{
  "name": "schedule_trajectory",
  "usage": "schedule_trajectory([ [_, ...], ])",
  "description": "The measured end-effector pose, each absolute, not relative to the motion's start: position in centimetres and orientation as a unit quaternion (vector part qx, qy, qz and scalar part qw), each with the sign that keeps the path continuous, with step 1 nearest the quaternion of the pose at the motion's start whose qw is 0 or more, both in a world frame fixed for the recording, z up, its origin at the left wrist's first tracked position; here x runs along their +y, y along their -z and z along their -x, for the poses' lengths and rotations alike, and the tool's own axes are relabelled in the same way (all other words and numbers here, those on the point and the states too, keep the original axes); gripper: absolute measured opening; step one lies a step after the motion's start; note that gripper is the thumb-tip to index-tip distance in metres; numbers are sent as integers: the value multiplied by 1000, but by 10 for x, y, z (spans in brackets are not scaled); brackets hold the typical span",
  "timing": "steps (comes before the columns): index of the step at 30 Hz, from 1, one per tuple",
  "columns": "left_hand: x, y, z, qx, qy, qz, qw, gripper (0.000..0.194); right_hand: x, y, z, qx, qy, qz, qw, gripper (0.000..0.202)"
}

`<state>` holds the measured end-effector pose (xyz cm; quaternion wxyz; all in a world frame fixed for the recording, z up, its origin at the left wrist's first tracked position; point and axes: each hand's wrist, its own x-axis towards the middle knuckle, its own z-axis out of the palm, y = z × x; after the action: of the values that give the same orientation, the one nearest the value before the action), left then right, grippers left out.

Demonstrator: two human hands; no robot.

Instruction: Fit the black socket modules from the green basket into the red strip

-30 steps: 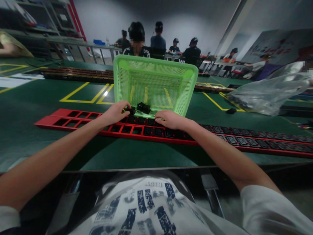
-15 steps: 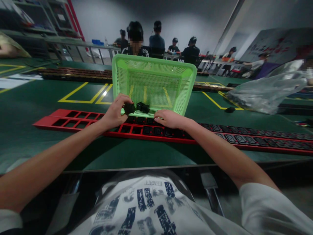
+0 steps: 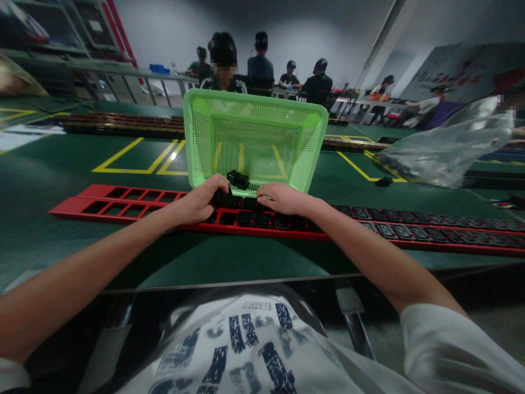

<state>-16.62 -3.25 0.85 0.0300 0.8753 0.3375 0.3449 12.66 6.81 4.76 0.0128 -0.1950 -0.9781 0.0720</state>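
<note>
My left hand (image 3: 200,201) is closed on a black part (image 3: 222,197) over the red slotted tray (image 3: 65,207). Fingers bent, my right hand (image 3: 283,198) rests at the front rim of the green basket; what it holds, if anything, is hidden. The green basket (image 3: 319,143) is tipped toward me behind the tray, with a few black pieces (image 3: 238,179) at its lower edge. Black parts fill the tray's slots on the right, while several slots at its left end are bare.
A clear plastic bag (image 3: 447,148) lies at the right, with a small black piece (image 3: 384,181) beside it. Long dark strips (image 3: 123,123) lie across the green table (image 3: 164,257) behind. Several people sit farther back, one (image 3: 223,60) just beyond the basket.
My left hand has moved down from the basket's lower edge to the tray, carrying the black part. My right hand has hardly moved. The view has shifted slightly.
</note>
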Motion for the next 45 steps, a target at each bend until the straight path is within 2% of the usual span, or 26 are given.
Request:
schedule_trajectory([
  [5,-42,-10,158,360,-333,-872,15,49,66,-50,-126,-977,-63,202,9,31],
  [8,-45,-9,153,417,-321,-850,37,57,67,-49,-126,-977,-66,201,16,28],
  [14,-43,-14,152,374,-290,-879,57,38,68,-46,-128,-976,-88,199,32,29],
  [23,-49,-23,159,353,-255,-895,95,68,66,-50,-126,-977,-73,201,15,33],
  [30,-50,-28,154,302,-265,-910,99,41,66,-50,-126,-979,-66,194,11,33],
  [35,-52,-33,152,293,-254,-915,110,30,66,-49,-127,-978,-72,193,15,32],
  [39,-52,-29,148,321,-241,-914,57,33,67,-48,-127,-978,-75,194,20,31],
  [45,-58,-31,142,322,-236,-917,25,20,68,-48,-127,-979,-63,192,16,33],
])
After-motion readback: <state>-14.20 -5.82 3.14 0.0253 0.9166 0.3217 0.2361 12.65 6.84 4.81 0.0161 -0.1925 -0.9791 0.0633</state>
